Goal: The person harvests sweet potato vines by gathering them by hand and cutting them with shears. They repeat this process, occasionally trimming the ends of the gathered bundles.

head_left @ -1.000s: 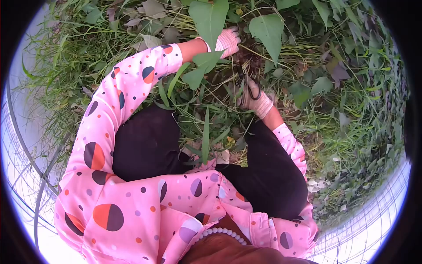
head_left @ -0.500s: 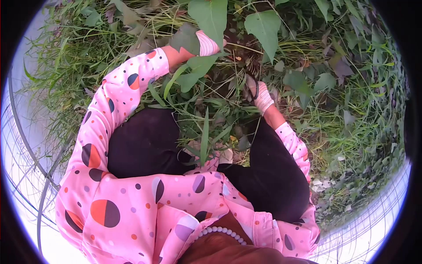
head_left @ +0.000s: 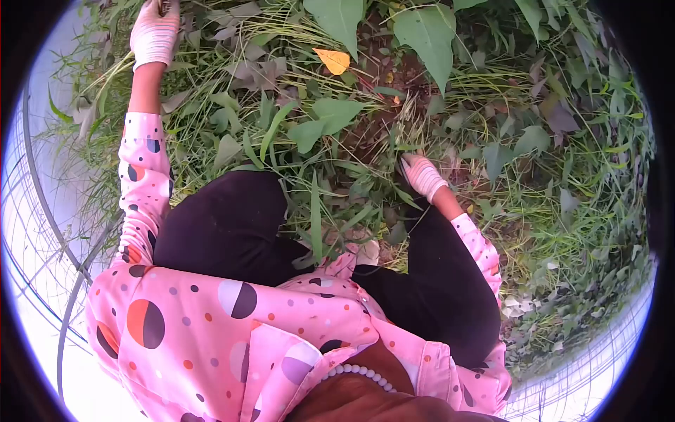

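My left hand (head_left: 154, 34), in a white-and-pink striped glove, is stretched out at the upper left near the edge of the weeds. Its fingers are closed round grass stems (head_left: 116, 68) that stick out at its left; the fingertips are partly cut off by the top edge. My right hand (head_left: 425, 177), in a matching glove, is low over the ground beside my right knee. It is closed on a thin dark tool (head_left: 403, 166), mostly hidden by the fingers and grass. Cut or flattened stems and bare brown soil (head_left: 376, 60) lie between the hands.
Large green leaves (head_left: 427, 42) hang near the camera at the top. A yellow leaf (head_left: 332, 61) lies on the stems. My bent knees (head_left: 225, 225) are close below. Dense grass (head_left: 590, 190) stands at the right, a pale sheet (head_left: 49, 105) at the left.
My left hand has moved from the top middle out to the upper left, uncovering the yellow leaf. My right hand has shifted slightly down with the dark tool.
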A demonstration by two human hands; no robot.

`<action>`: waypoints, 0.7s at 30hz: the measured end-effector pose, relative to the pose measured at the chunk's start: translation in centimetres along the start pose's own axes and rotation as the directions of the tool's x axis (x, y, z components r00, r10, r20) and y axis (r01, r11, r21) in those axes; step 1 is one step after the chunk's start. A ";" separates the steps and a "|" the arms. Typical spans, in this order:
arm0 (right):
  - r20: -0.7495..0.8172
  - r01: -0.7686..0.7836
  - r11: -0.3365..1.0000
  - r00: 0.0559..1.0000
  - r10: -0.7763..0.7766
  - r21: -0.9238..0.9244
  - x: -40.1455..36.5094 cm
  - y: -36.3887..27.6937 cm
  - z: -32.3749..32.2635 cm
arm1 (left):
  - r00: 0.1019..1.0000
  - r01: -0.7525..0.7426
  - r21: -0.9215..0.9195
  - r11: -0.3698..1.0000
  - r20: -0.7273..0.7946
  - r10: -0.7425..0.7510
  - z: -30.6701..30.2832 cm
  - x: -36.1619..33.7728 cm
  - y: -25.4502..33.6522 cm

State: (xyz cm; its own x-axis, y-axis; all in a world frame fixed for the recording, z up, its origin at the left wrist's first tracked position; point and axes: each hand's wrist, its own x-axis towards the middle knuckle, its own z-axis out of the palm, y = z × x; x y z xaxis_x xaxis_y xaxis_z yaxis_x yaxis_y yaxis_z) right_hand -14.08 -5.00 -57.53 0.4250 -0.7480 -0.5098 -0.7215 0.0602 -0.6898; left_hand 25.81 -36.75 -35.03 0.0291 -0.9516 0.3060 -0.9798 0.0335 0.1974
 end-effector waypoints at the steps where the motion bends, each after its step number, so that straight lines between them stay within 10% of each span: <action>1: -0.001 -0.003 1.000 1.000 0.003 0.002 -0.2 -0.9 -0.8 | 0.969 -0.247 0.116 0.962 0.047 0.243 1.6 -0.8 -0.8; 3: -0.118 0.011 0.946 0.993 0.029 0.323 -0.6 -3.6 -3.1 | 0.874 -0.477 0.154 0.865 0.183 0.449 3.7 -3.9 1.9; 8: 0.316 -0.470 0.495 0.876 0.365 0.731 1.1 -4.8 -5.2 | 0.479 -0.790 -0.173 0.589 0.425 0.768 9.2 -9.0 9.4; 15: 0.276 -0.414 0.341 0.881 0.385 0.844 1.7 -3.7 -2.2 | 0.066 -0.479 -0.477 0.737 0.818 0.572 18.6 -13.0 12.6; 21: 0.330 -0.492 0.372 0.845 0.421 0.787 1.0 -5.3 -4.2 | -0.024 -0.283 -0.552 0.784 0.821 0.570 19.7 -15.8 11.7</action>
State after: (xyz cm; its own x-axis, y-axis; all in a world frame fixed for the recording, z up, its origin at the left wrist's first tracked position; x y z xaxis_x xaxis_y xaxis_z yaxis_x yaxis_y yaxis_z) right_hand -12.11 -8.89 -52.20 0.2356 -0.3890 -0.8906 -0.0469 0.9108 -0.4103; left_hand 10.03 -27.33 -55.91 -0.7218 -0.2092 -0.6597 -0.6671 0.4639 0.5828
